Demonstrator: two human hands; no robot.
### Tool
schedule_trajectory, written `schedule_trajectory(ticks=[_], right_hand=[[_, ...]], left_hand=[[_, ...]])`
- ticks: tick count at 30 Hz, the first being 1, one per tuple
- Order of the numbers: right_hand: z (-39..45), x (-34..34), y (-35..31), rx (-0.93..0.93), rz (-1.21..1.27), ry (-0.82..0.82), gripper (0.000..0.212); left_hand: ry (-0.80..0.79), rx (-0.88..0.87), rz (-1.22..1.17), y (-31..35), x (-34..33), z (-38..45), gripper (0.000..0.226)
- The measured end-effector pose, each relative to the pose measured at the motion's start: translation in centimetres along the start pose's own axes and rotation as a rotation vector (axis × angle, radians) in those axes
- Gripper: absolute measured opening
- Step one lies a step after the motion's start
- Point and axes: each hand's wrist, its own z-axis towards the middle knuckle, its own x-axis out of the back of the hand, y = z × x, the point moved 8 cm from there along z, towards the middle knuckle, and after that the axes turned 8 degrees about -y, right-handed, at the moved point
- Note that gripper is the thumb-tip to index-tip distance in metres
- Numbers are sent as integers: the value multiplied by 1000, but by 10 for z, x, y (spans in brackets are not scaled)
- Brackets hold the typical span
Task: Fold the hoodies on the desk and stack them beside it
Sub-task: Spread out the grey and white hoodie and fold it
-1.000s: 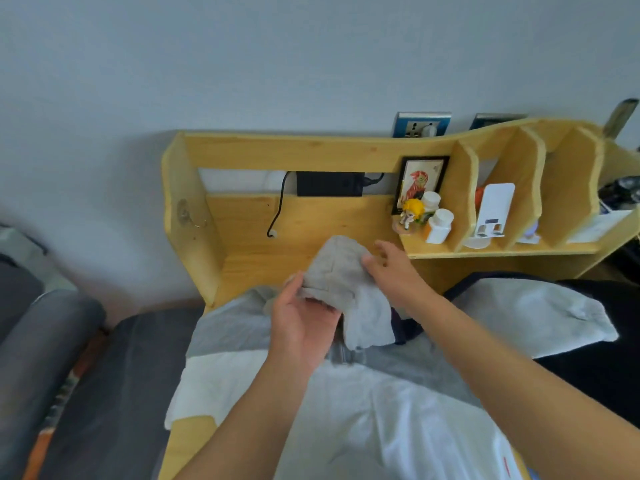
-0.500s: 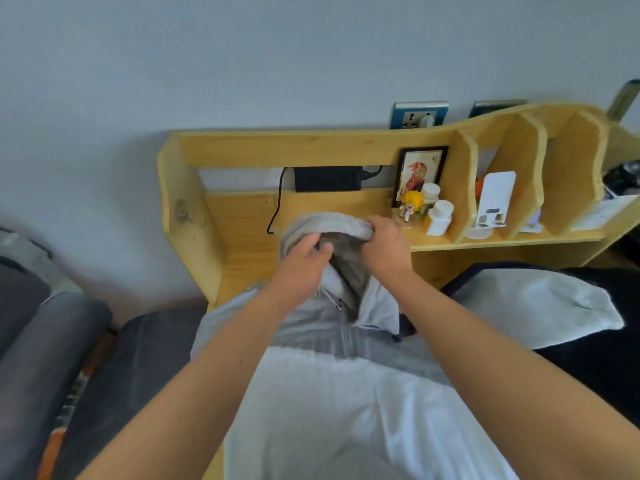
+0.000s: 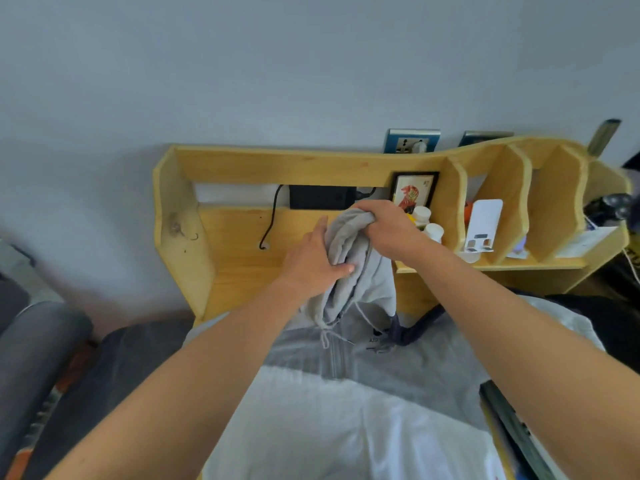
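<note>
The hoodie (image 3: 346, 393), grey above and white below, lies front-up on the desk (image 3: 239, 268) with its hood (image 3: 349, 258) lifted toward the wooden shelf unit (image 3: 311, 164). The right hand (image 3: 382, 226) grips the hood's bunched top edge, fingers curled round the cloth; the left hand (image 3: 315, 261) lies flat against the hood's side, fingers straight, smoothing it. The step looks like flattening the hood before folding it down. To do it well, the person should probably pull the top edge taut, press creases out toward the neck, tuck the drawstring (image 3: 325, 337) inside, and keep clear of the small bottles (image 3: 427, 223) just beside the right wrist.
</note>
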Motion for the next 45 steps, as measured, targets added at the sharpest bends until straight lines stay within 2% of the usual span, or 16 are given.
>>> schedule_trajectory(ticks=[3, 5, 6, 10, 12, 14, 16, 22, 26, 28, 30, 33, 35, 37, 42, 45], right_hand=[[-3, 8, -3, -5, -16, 23, 32], [-6, 20, 4, -40, -165, 88, 18], [-8, 21, 7, -50, -225, 56, 5], [-14, -5, 14, -114, -350, -254, 25], [-9, -3, 19, -134, -470, -239, 15], [-5, 13, 26, -172, -357, -120, 9], [-5, 20, 26, -183, -188, -48, 8], [-2, -1, 13, -98, -91, -5, 3], [1, -9, 13, -113, -103, -59, 36], [0, 2, 15, -166, -311, 71, 24], [-6, 19, 10, -200, -412, 313, 15], [-20, 22, -2, -124, -279, 528, 18], [-18, 15, 5, -134, -163, 478, 20], [-17, 8, 7, -139, -119, 415, 19], [-26, -17, -16, 59, -93, 208, 16], [-33, -8, -4, 84, -289, 245, 15]], left_hand=[[130, -28, -124, 5, 13, 4, 47], [189, -28, -202, 2, 33, 8, 43], [167, -31, -182, 1, 41, 12, 40], [10, -29, -146, 13, 62, 15, 25], [-86, -75, -130, 22, 62, 8, 14], [-201, -84, -59, 22, 51, 3, 17], [-211, -64, 51, 18, 42, 2, 24], [276, 95, 312, 10, 64, 2, 19], [384, -65, 235, 27, 70, -3, 14], [347, -139, -3, 34, 67, -2, 15], [274, -195, -192, 43, 59, -4, 7], [266, -211, -147, 50, 53, -5, 29], [344, -109, 175, 41, 62, -2, 34], [413, -34, 332, 29, 72, 0, 22], [512, -1, 361, 22, 69, -3, 11], [504, -47, 315, 12, 70, -5, 16]])
